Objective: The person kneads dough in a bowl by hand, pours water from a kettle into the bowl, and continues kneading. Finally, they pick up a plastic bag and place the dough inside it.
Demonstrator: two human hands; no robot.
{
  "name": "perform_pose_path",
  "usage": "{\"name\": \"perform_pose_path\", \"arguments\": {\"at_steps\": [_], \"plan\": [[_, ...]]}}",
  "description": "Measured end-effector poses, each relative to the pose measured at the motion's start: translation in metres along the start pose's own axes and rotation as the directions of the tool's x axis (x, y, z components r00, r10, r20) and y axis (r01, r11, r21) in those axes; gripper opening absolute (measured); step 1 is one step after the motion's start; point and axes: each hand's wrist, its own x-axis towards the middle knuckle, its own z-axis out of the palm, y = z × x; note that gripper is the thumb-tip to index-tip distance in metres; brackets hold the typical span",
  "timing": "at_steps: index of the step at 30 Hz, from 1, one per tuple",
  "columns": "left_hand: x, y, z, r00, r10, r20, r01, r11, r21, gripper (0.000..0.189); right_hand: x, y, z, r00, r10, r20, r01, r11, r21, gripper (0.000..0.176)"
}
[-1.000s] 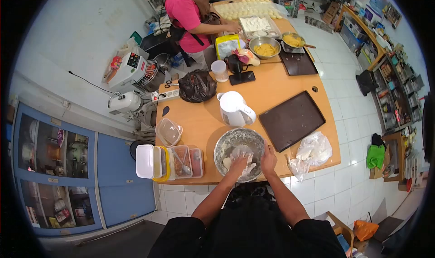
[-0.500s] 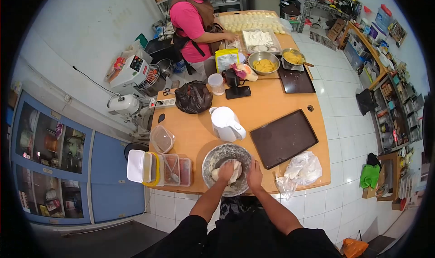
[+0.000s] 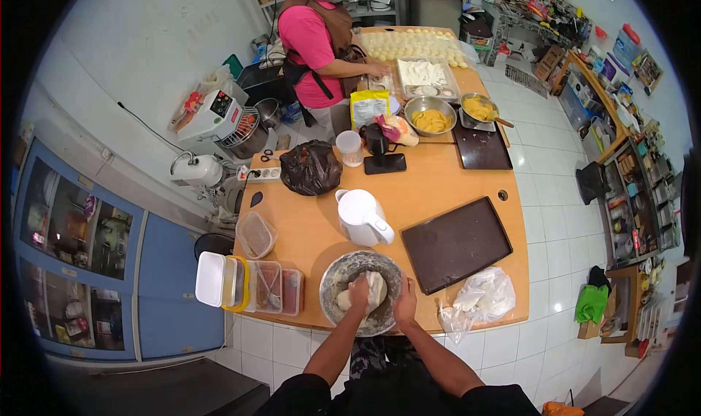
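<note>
A metal bowl with flour-smeared walls stands at the table's near edge. In it lies a lump of pale dough. My left hand presses into the dough with its fingers closed around part of it. On the bowl's right side, my right hand grips the rim, fingers along the outer wall. Just beyond the bowl stands a white jug.
A dark baking tray and a plastic bag lie to the right; plastic containers stand left. A black bag sits farther back. Across the table, a person in pink works beside bowls and dough balls.
My left hand has shifted on the dough, which now shows more to its right. The whole view has tilted slightly, so the table's far part sits lower in the frame.
</note>
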Motion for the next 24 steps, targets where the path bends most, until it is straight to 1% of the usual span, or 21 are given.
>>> {"name": "perform_pose_path", "arguments": {"at_steps": [1, 2, 3, 4, 5, 7, 8, 10, 12, 14, 16, 17, 19, 20, 23, 24], "plan": [[-0.012, 0.014, -0.007, 0.993, 0.083, 0.079, -0.098, 0.971, 0.218, 0.037, 0.0, -0.001, -0.001, 1.0, 0.019, 0.006, -0.019, 1.0, 0.003, 0.071], [-0.033, 0.038, -0.022, 0.975, 0.146, 0.17, -0.205, 0.887, 0.414, 0.039, 0.004, -0.001, -0.002, 0.999, 0.033, 0.012, -0.033, 0.999, 0.005, 0.072], [-0.046, 0.055, -0.034, 0.946, 0.181, 0.27, -0.31, 0.753, 0.58, 0.042, 0.007, 0.0, -0.003, 0.999, 0.039, 0.019, -0.039, 0.999, -0.013, 0.072], [-0.06, 0.05, -0.036, 0.917, 0.252, 0.309, -0.387, 0.753, 0.532, 0.04, 0.006, 0.001, -0.003, 0.998, 0.05, 0.031, -0.049, 0.998, -0.03, 0.072], [-0.067, 0.049, -0.037, 0.906, 0.25, 0.342, -0.407, 0.736, 0.541, 0.039, 0.005, 0.003, -0.002, 0.997, 0.061, 0.041, -0.059, 0.997, -0.046, 0.073], [-0.103, 0.071, -0.054, 0.877, 0.242, 0.414, -0.454, 0.699, 0.553, 0.037, 0.006, 0.001, -0.002, 0.999, 0.039, 0.037, -0.038, 0.998, -0.041, 0.072], [-0.122, 0.105, -0.096, 0.84, 0.336, 0.426, -0.536, 0.633, 0.558, 0.03, 0.006, 0.002, -0.004, 0.999, 0.033, 0.035, -0.031, 0.999, -0.044, 0.072], [-0.094, 0.097, -0.096, 0.858, 0.153, 0.49, -0.424, 0.751, 0.507, 0.027, 0.006, 0.004, -0.004, 1.0, -0.015, 0.023, 0.016, 0.999, -0.047, 0.073], [-0.073, 0.11, -0.105, 0.937, 0.102, 0.335, -0.258, 0.847, 0.464, 0.025, 0.005, 0.008, -0.001, 0.998, -0.048, 0.028, 0.05, 0.997, -0.057, 0.073], [-0.061, 0.118, -0.098, 0.981, 0.156, 0.116, -0.192, 0.866, 0.461, 0.025, 0.003, 0.01, 0.003, 0.997, -0.065, 0.045, 0.068, 0.995, -0.077, 0.075], [-0.039, 0.092, -0.064, 0.969, 0.227, 0.098, -0.244, 0.811, 0.531, 0.026, 0.003, 0.01, 0.006, 0.997, -0.048, 0.052, 0.053, 0.995, -0.09, 0.075], [-0.038, 0.08, -0.048, 0.961, 0.24, 0.135, -0.276, 0.831, 0.484, 0.027, 0.004, 0.011, 0.005, 0.998, -0.042, 0.053, 0.047, 0.994, -0.099, 0.075], [-0.044, 0.077, -0.034, 0.941, 0.279, 0.193, -0.334, 0.861, 0.383, 0.031, 0.011, 0.012, 0.0, 0.996, -0.072, 0.049, 0.077, 0.99, -0.117, 0.076], [-0.042, 0.072, -0.032, 0.883, 0.227, 0.411, -0.399, 0.824, 0.402, 0.033, 0.009, 0.012, 0.001, 0.996, -0.079, 0.048, 0.084, 0.989, -0.119, 0.076], [-0.072, 0.043, -0.023, 0.848, 0.43, 0.311, -0.527, 0.754, 0.393, 0.034, 0.012, 0.007, -0.004, 0.997, -0.021, 0.08, 0.032, 0.99, -0.136, 0.078], [-0.083, 0.051, -0.04, 0.789, 0.545, 0.282, -0.614, 0.692, 0.379, 0.037, 0.013, 0.005, -0.004, 0.997, -0.023, 0.07, 0.032, 0.991, -0.13, 0.078]]}}
